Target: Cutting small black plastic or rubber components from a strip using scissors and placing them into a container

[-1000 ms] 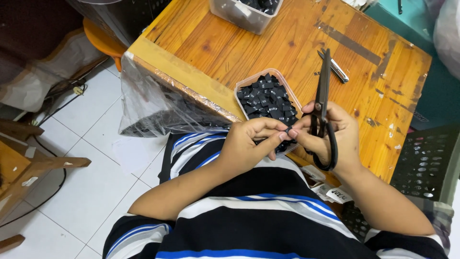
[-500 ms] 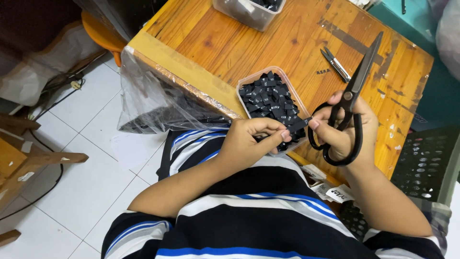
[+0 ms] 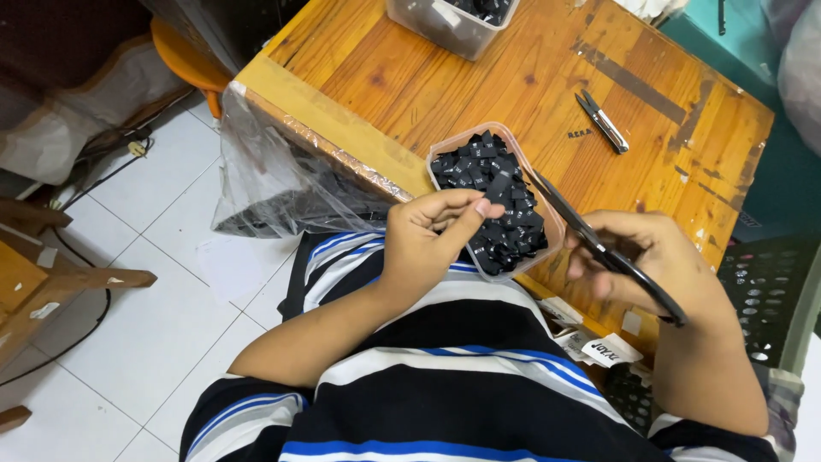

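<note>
Scissors (image 3: 599, 248) sit gripped in the right hand (image 3: 658, 265), blades nearly closed and angled over the tub (image 3: 547, 214) of black labels (image 3: 496, 201) on the counter (image 3: 479, 94), while the left hand (image 3: 428, 235) pinches loosely at the tub's edge.

A shallow, clear pinkish plastic tub (image 3: 547, 224) stands at the near edge of the worn wooden table (image 3: 513, 77), heaped with small black woven fabric labels (image 3: 496, 201) bearing pale marks; the tub sits between the left hand (image 3: 428, 235) and the right hand (image 3: 658, 261), the left fingers (image 3: 479, 210) touching the labels at its near corner; a second clear plastic tub (image 3: 440, 26) stands at the table's far edge, dark pieces inside, cut off by the frame; a crumpled clear plastic bag (image 3: 274, 184) hangs off the table's left side, dark contents showing through; small white paper tags (image 3: 603, 346) with black print lie below the table's near edge, beside the striped shirt.
</note>
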